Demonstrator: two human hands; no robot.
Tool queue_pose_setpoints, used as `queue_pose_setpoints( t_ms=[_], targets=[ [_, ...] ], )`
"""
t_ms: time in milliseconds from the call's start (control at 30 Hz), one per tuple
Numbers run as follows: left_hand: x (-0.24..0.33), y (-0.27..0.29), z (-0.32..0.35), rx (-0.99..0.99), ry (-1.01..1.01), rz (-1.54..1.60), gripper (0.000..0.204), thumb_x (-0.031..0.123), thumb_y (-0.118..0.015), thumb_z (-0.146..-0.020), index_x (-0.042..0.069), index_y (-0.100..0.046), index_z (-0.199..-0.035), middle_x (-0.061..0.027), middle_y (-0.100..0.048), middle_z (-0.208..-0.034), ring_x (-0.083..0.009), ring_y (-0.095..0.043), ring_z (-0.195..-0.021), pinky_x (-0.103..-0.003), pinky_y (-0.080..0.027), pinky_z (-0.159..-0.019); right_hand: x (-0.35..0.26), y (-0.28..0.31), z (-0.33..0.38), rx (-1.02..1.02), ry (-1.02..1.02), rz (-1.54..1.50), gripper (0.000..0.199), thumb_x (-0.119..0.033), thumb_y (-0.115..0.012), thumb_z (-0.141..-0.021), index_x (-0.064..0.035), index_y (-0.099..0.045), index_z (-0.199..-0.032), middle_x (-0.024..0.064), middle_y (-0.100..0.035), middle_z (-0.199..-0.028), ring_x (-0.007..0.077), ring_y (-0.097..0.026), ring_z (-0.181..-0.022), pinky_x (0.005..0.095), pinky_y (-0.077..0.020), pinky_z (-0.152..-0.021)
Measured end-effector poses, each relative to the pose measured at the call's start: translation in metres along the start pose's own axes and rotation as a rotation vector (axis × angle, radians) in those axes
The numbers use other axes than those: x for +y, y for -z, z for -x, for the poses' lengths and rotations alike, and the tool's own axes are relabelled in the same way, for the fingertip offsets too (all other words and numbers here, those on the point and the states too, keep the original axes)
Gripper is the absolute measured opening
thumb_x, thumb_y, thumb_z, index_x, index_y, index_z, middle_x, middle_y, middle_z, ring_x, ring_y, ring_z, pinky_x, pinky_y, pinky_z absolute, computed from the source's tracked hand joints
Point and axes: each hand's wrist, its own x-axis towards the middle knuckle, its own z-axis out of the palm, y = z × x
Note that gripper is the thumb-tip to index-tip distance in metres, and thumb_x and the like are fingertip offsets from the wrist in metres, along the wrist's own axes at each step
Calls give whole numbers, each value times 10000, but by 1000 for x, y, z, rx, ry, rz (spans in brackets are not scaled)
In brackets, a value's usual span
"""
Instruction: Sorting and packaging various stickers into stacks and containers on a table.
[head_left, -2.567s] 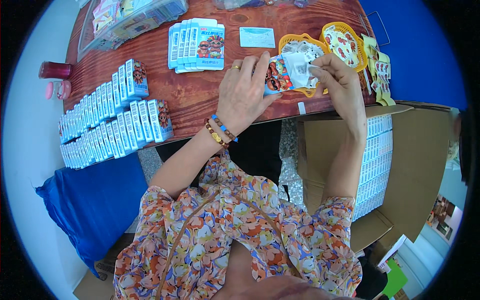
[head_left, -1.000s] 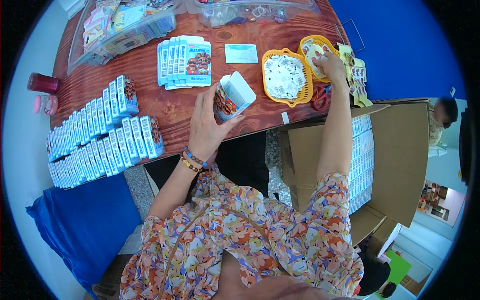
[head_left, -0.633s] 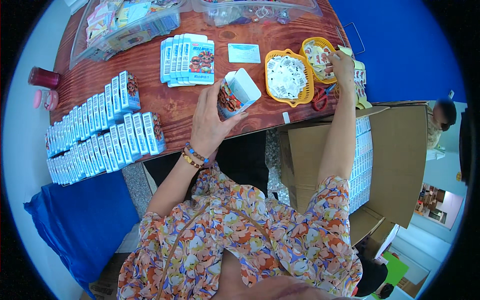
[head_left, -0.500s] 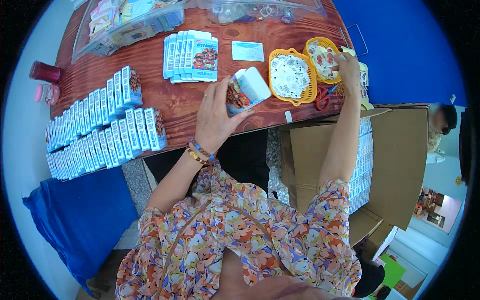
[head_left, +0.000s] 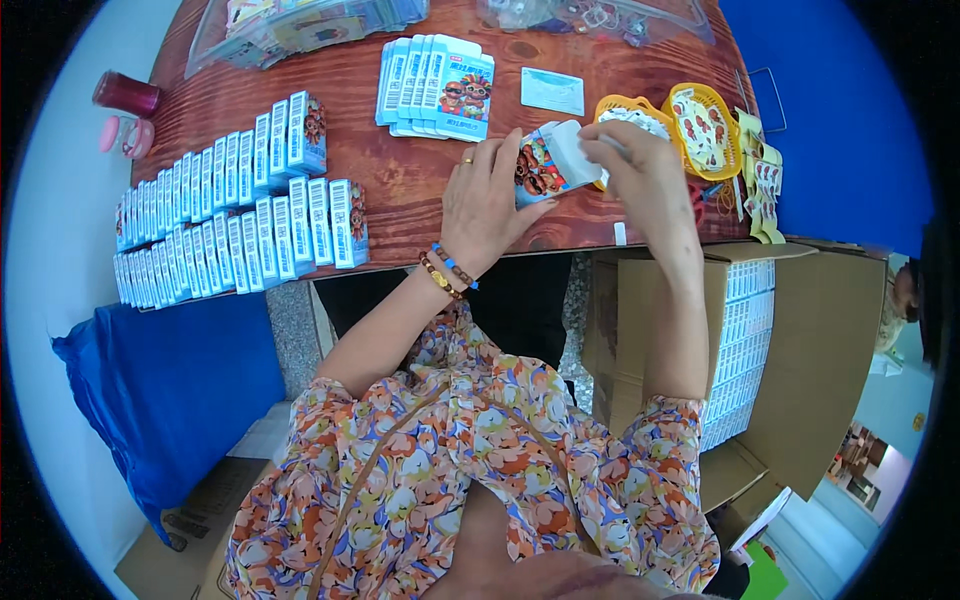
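A small printed carton (head_left: 543, 168) is gripped in my left hand (head_left: 478, 200), tilted, with its white flap end turned to the right. My right hand (head_left: 648, 172) is at that end, its fingers bent together by the flap; whatever they may hold is too small to make out. Partly hidden behind this hand is a yellow basket (head_left: 612, 101) of small white slips. Beside it stands a second yellow basket (head_left: 737, 145) holding white pieces with red prints. Flat folded cartons (head_left: 465, 95) lie in an overlapping pile beyond my left hand.
Two rows of upright blue-and-white cartons (head_left: 290, 230) line the table's left. A pale card (head_left: 552, 92) lies behind my hands, with clear plastic bins (head_left: 205, 50) at the far edge. An open cardboard box (head_left: 820, 350) of stacked cartons stands at the right. Red scissors lie partly hidden near the baskets.
My right hand has moved left from the right-hand basket to the open end of the carton. My left hand still holds the carton. The whole view has shifted.
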Motion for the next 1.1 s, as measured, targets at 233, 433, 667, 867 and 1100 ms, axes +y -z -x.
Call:
queue_pose_setpoints(
  t_ms=[233, 433, 667, 867, 1100],
  targets=[
    [-10, 4, 0, 62, 112, 163, 892, 344, -863, -720, 2, -413, -1409, -178, -528, -1211, -374, -554, -1094, -471, -498, -892, 35, 13, 7, 84, -260, 145, 246, -152, -636, -959, -24, -683, -1164, 111, -715, -947, 159, -668, -852, 279, -522, -743],
    [-5, 2, -3, 159, 158, 302, 895, 301, -849, -737, 6, -385, -1445, -220, -520, -1212, -388, -566, -1098, -481, -497, -880, -27, -33, 44, 326, 56, -159, 296, -36, -714, -888, 3, -654, -1175, 163, -675, -1138, 243, -662, -1020, 367, -519, -894],
    [-2, 15, 4, 182, 122, 260, 922, 239, -843, -735, 13, -337, -1472, -218, -515, -1236, -384, -562, -1124, -475, -502, -891, -33, -86, 35, 388, 107, -260, 392, -23, -737, -869, -5, -622, -1243, 169, -666, -1126, 217, -692, -915, 324, -576, -777],
    [-20, 38, 19, 51, 206, 745, 700, 154, -797, -811, 4, -454, -1403, -190, -565, -1262, -314, -588, -1176, -397, -497, -957, -10, -70, 35, 86, 65, -831, 308, 21, -627, -952, 31, -617, -1260, 76, -652, -1176, 130, -637, -1008, 264, -519, -888],
    [-19, 66, 25, -7, 78, 761, 482, 50, -733, -865, 26, -559, -1314, -120, -624, -1153, -227, -638, -1111, -342, -519, -923, -9, -59, 34, -6, 199, -788, 286, -55, -661, -945, 23, -642, -1219, 100, -622, -1196, 165, -618, -1074, 293, -503, -927]
  ],
)
